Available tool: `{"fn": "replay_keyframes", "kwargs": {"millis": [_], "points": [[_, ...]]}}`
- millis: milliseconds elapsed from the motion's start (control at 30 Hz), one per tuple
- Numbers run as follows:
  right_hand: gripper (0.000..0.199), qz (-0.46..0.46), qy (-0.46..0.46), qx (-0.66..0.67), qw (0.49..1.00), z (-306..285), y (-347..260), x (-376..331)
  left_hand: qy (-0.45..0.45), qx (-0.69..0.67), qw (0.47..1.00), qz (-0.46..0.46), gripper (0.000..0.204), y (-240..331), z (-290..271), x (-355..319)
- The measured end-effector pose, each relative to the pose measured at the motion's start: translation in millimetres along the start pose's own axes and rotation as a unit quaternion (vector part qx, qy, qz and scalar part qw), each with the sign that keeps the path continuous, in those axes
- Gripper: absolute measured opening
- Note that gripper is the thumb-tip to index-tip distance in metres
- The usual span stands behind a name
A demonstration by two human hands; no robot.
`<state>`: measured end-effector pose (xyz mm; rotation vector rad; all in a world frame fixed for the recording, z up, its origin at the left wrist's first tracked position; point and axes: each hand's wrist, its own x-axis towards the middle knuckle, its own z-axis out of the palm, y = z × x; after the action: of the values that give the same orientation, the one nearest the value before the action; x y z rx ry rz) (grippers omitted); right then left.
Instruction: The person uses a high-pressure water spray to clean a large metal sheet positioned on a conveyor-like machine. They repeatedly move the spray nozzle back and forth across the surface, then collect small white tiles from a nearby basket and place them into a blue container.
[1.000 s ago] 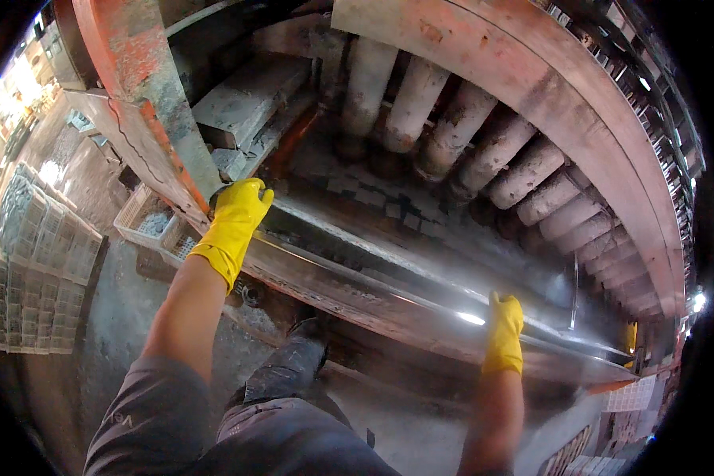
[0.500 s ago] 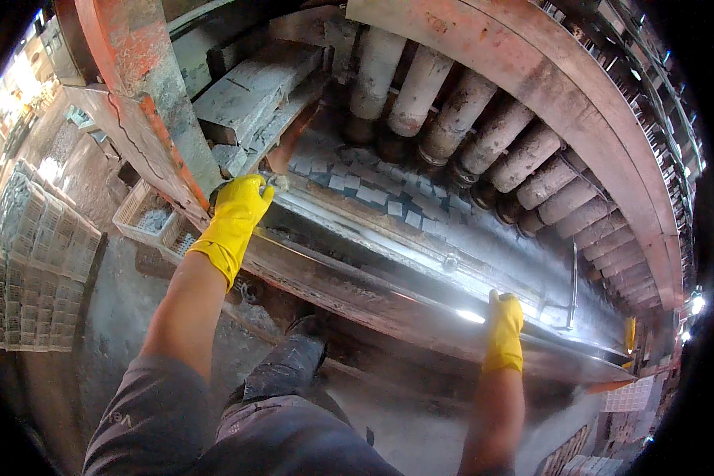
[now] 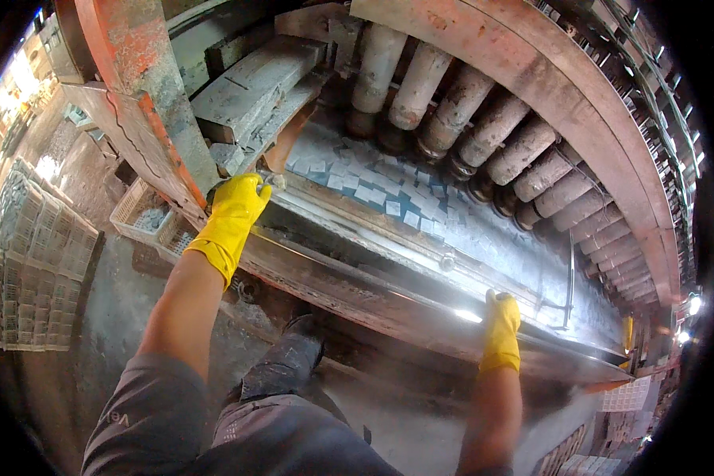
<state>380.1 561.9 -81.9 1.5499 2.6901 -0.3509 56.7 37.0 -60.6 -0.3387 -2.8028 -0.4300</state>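
Head view: the yellow-gloved left hand (image 3: 239,208) bends over the left end of a machine's long front beam (image 3: 357,301), beside a paint-worn post (image 3: 155,103), while the right hand (image 3: 501,329) curls at the same beam well apart from it. Both gloves hide their fingertips, so I cannot tell whether either hand is clamped on the metal or merely resting; the wide spacing probably steadies the body. Behind the beam, pale square pieces (image 3: 370,193) lie scattered near the lower ends of grey cylinders (image 3: 420,87), in a loose layer that likely leaves their faces exposed. A white crate (image 3: 133,230) stands outside the beam, presumably to stay within reach.
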Motion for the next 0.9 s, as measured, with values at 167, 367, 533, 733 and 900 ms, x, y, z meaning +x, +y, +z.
{"fn": "replay_keyframes", "kwargs": {"millis": [167, 367, 533, 733, 900], "points": [[0.047, 0.018, -0.024, 0.045, 0.999, -12.3, -11.6, -14.8, -0.016, -0.008, 1.0, -0.011, 0.034, 2.6, -4.8, -1.6], [0.045, 0.035, -0.039, 0.053, 0.997, -19.8, -17.1, -19.3, -0.017, -0.004, 1.0, -0.01, 0.032, 1.1, -1.6, 0.4], [0.043, 0.023, -0.033, 0.038, 0.998, -26.6, -26.4, -20.5, 0.0, -0.011, 1.0, -0.009, 0.032, 1.6, -1.8, -0.8], [0.045, 0.016, -0.019, 0.053, 0.998, -27.0, -31.1, -15.5, 0.014, -0.01, 1.0, -0.014, 0.032, -4.2, 6.9, 4.1], [0.045, 0.039, -0.05, 0.066, 0.996, -28.1, -36.9, -9.1, 0.024, -0.007, 1.0, -0.009, 0.032, -7.3, 13.1, 7.8]]}}
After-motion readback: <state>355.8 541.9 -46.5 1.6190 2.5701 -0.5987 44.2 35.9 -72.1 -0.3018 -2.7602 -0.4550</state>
